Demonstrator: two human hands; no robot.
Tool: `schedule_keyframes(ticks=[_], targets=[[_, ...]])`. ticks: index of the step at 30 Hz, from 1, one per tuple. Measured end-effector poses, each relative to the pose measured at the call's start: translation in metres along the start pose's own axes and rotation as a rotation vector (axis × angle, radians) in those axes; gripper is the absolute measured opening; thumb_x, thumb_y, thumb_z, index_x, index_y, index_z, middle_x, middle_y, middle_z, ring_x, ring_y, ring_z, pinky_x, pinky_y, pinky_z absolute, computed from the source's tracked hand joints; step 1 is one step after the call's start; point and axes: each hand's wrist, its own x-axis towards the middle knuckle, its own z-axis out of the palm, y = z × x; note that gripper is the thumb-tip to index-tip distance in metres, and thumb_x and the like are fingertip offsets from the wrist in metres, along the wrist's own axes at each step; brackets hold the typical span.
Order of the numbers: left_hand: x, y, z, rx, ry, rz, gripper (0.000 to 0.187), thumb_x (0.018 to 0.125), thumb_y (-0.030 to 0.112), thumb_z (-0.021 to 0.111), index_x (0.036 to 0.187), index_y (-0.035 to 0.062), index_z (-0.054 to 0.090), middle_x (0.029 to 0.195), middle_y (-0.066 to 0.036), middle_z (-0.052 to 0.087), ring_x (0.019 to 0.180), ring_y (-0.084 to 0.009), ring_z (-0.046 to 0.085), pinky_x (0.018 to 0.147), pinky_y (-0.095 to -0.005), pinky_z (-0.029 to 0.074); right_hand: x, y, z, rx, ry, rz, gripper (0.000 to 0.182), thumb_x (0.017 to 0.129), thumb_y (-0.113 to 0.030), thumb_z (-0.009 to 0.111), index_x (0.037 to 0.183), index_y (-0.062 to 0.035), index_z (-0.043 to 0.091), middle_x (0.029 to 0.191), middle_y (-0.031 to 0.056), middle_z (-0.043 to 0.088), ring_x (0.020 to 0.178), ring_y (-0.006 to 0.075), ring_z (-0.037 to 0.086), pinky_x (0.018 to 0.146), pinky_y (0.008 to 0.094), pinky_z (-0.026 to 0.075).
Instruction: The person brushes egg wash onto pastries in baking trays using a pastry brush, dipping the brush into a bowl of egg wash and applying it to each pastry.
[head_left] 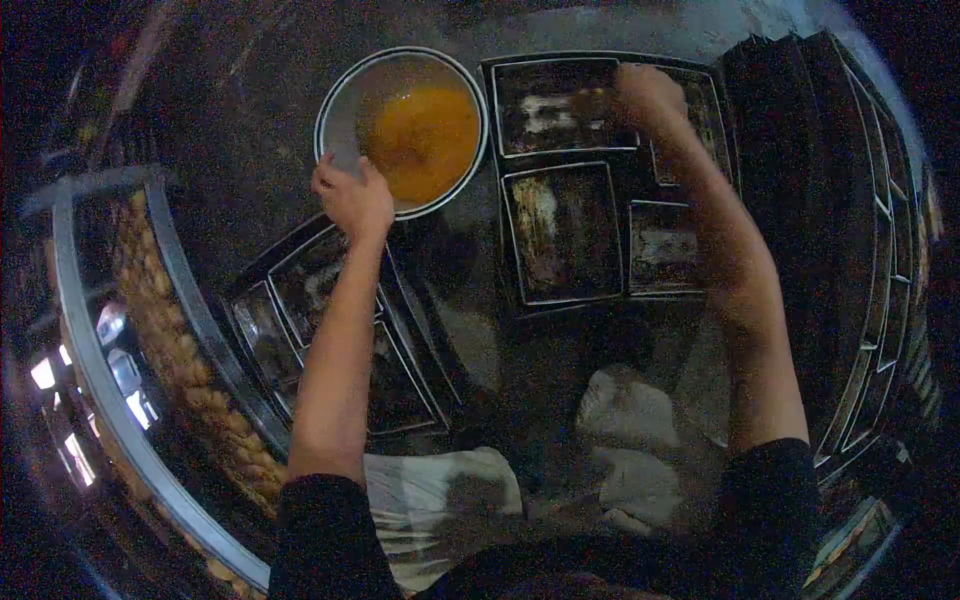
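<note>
A round metal basin (345, 105) holds orange-yellow liquid (425, 140) at the upper middle. My left hand (358, 197) grips the basin's near left rim, its fingers bent over the edge. To the right of the basin lies a dark baking pan (510, 235) with several rectangular compartments edged in pale metal. My right hand (650, 97) is over the far part of this pan, fingers closed. A blurred brownish shape shows at its fingertips, too dim to name. Streaks and shiny patches mark the compartment bottoms.
Another compartmented pan (325, 270) lies tilted below the basin. Along the right stands a stack of similar dark pans (850, 240). At the left, a metal-framed rack (180, 235) holds rows of golden-brown rounded pieces (175, 345). Pale cloth (440, 495) is near my body.
</note>
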Motion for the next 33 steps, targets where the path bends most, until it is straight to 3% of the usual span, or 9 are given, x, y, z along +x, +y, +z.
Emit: schedule_keyframes(ticks=[3,6,9,12,18,21,27,30,33], targets=[[0.002,-0.006,0.006,0.014,0.021,0.032,0.050,0.079,0.024,0.057,0.118,0.0022,0.035,0.116,-0.023,0.039,0.099,-0.0408,0.048,0.083,-0.0470,0.040,-0.001,0.003,0.009,-0.098,0.124,-0.006,0.021,0.079,-0.019,0.053,0.082,-0.0018,0.065,0.086,0.0194,0.063,0.080,0.0353,0.062,0.069,0.0455,0.051],[0.004,-0.009,0.009,0.014,0.024,0.012,0.051,0.078,0.025,0.058,0.118,0.0022,0.035,0.115,-0.023,0.040,0.099,-0.0404,0.048,0.083,-0.0471,0.040,-0.011,-0.021,0.017,-0.076,0.097,-0.164,0.020,0.077,-0.016,0.052,0.077,-0.0016,0.065,0.083,0.0195,0.063,0.080,0.0356,0.062,0.069,0.0453,0.051],[0.002,-0.006,0.006,0.024,0.024,0.048,0.051,0.078,0.026,0.058,0.118,0.0024,0.035,0.113,-0.022,0.041,0.097,-0.0398,0.049,0.083,-0.0470,0.040,-0.014,-0.046,0.030,0.095,0.148,-0.227,0.024,0.080,-0.021,0.051,0.079,-0.0008,0.065,0.083,0.0210,0.063,0.079,0.0365,0.062,0.070,0.0458,0.050],[0.003,-0.004,0.004,0.016,0.010,0.055,0.051,0.079,0.026,0.057,0.118,0.0026,0.035,0.112,-0.021,0.041,0.096,-0.0390,0.051,0.083,-0.0468,0.040,0.000,-0.060,0.043,0.246,0.108,-0.141,0.030,0.080,-0.027,0.052,0.078,-0.0001,0.064,0.080,0.0216,0.063,0.077,0.0373,0.062,0.070,0.0446,0.050],[0.003,-0.004,0.008,0.083,0.002,-0.015,0.050,0.079,0.026,0.057,0.118,0.0041,0.035,0.112,-0.022,0.041,0.094,-0.0399,0.051,0.081,-0.0466,0.041,0.025,-0.039,0.056,0.340,-0.150,-0.135,0.034,0.079,-0.036,0.055,0.080,-0.0030,0.065,0.083,0.0181,0.063,0.080,0.0363,0.061,0.072,0.0413,0.050],[0.005,-0.016,0.017,0.082,0.044,0.068,0.049,0.079,0.026,0.057,0.118,0.0045,0.034,0.113,-0.022,0.040,0.093,-0.0404,0.051,0.081,-0.0473,0.041,0.029,-0.007,0.053,0.156,-0.240,-0.262,0.032,0.078,-0.034,0.057,0.079,-0.0032,0.065,0.083,0.0175,0.063,0.079,0.0353,0.062,0.072,0.0413,0.050],[0.003,-0.004,0.005,0.085,-0.012,-0.004,0.049,0.079,0.026,0.057,0.117,0.0043,0.034,0.112,-0.021,0.041,0.094,-0.0397,0.051,0.081,-0.0464,0.041,-0.001,0.011,0.006,-0.133,0.186,-0.094,0.025,0.071,-0.026,0.063,0.076,-0.0012,0.064,0.080,0.0180,0.063,0.080,0.0341,0.062,0.070,0.0406,0.051],[0.004,-0.005,0.006,0.083,0.036,0.078,0.049,0.079,0.025,0.057,0.117,0.0042,0.035,0.112,-0.021,0.041,0.094,-0.0393,0.051,0.080,-0.0457,0.042,-0.005,0.006,0.007,-0.156,0.138,-0.125,0.021,0.068,-0.021,0.063,0.077,-0.0021,0.064,0.079,0.0180,0.063,0.081,0.0340,0.062,0.069,0.0407,0.052],[0.002,0.000,0.002,0.093,-0.031,-0.022,0.048,0.079,0.025,0.058,0.117,0.0041,0.035,0.112,-0.021,0.041,0.094,-0.0390,0.051,0.080,-0.0454,0.042,-0.020,-0.015,0.008,-0.040,0.001,-0.194,0.018,0.067,-0.018,0.062,0.075,-0.0023,0.063,0.079,0.0184,0.063,0.080,0.0339,0.062,0.067,0.0422,0.052]])
